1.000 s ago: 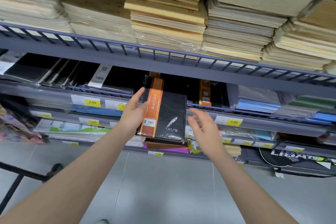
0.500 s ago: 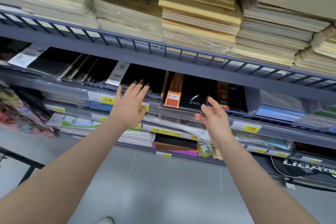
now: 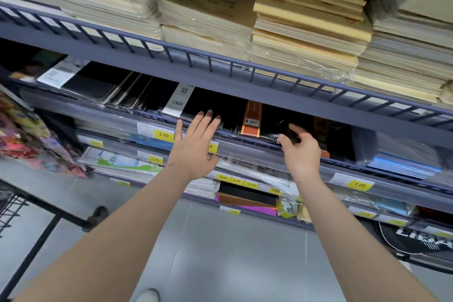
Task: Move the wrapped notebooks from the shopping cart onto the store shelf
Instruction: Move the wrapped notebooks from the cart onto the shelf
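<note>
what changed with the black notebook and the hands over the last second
The black notebook with the orange band went from upright in the left hand to lying on the shelf. The left hand let go and is now flat and open; the right hand moved up to its edge. The cream stacks above stayed put.

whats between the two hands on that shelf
In the head view, the black wrapped notebook with the orange band lies on the shelf between the left hand and right hand.

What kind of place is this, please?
Most likely the stationery aisle of a shop: yellow price tags run along the shelf edges, stacks of notebooks fill the top shelf, and a cart stands at the left.
</note>
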Available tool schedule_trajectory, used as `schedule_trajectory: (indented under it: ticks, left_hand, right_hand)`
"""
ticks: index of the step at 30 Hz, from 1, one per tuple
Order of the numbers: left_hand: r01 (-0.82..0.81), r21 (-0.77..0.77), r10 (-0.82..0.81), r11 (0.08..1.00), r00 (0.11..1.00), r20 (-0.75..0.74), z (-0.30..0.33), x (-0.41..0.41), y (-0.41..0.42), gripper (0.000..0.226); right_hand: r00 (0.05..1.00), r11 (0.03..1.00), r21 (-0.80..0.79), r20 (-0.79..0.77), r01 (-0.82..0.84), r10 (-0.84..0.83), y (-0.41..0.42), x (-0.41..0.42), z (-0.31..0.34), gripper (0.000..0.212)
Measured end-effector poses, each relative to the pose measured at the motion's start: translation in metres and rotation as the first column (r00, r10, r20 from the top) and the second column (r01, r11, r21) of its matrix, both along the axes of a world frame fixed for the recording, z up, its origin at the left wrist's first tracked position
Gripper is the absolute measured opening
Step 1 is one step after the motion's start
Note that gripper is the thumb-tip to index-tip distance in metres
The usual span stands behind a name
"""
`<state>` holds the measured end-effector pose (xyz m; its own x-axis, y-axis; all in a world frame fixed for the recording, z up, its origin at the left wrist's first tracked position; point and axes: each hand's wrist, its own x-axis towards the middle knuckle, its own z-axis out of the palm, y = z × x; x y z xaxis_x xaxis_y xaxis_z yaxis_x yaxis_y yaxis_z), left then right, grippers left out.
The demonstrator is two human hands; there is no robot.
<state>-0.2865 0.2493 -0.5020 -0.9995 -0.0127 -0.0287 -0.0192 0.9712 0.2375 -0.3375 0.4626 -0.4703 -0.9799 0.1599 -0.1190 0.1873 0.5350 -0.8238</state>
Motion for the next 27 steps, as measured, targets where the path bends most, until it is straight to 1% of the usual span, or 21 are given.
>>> schedule_trajectory:
  ticks: [3,8,11,15,17,19,20,23,24,27]
  left_hand:
    - [0.0,-0.001,0.0,1.0,1.0,-0.018,-0.004,0.0,0.0,0.085]
    - [0.002,-0.009,-0.002,1.0,1.0,-0.015,-0.007,0.0,-0.001,0.088]
    - [0.003,-0.009,-0.003,1.0,1.0,-0.002,-0.004,0.001,0.0,0.088]
    - [0.011,-0.027,-0.01,1.0,0.998,0.055,0.004,0.001,0.0,0.089]
    - [0.029,-0.054,-0.023,0.998,0.994,0.105,0.011,-0.001,-0.001,0.088]
    - [0.051,-0.059,-0.041,0.997,0.986,0.161,0.021,-0.002,-0.002,0.086]
    - [0.063,-0.049,-0.054,0.997,0.983,0.174,0.027,-0.002,-0.004,0.083]
    - [0.094,-0.004,-0.093,0.996,0.988,0.12,0.045,0.004,-0.008,0.076]
    - [0.105,0.008,-0.106,0.994,0.99,0.097,0.052,0.01,-0.008,0.074]
    - [0.139,-0.014,-0.138,0.99,0.989,0.046,0.071,0.032,-0.01,0.068]
  right_hand:
    - [0.998,0.993,0.108,-0.061,0.036,-0.029,-0.005,-0.004,-0.013,0.041]
    - [0.996,0.94,0.34,-0.08,-0.006,0.035,-0.018,0.005,-0.018,0.036]
    - [0.995,0.916,0.402,-0.091,-0.005,0.046,-0.021,0.008,-0.018,0.033]
    - [0.992,0.867,0.496,-0.071,-0.056,0.105,-0.021,0.01,-0.014,0.034]
    - [0.991,0.829,0.551,-0.033,-0.092,0.132,-0.019,0.012,-0.012,0.035]
    - [0.982,0.774,0.608,0.05,-0.176,0.183,-0.018,0.014,-0.009,0.038]
    - [0.972,0.758,0.61,0.103,-0.231,0.212,-0.017,0.015,-0.006,0.041]
    - [0.924,0.789,0.488,0.273,-0.372,0.266,-0.009,0.021,0.005,0.052]
    - [0.904,0.785,0.461,0.308,-0.414,0.296,-0.004,0.026,0.01,0.055]
    - [0.851,0.694,0.495,0.346,-0.522,0.394,0.012,0.047,0.035,0.06]
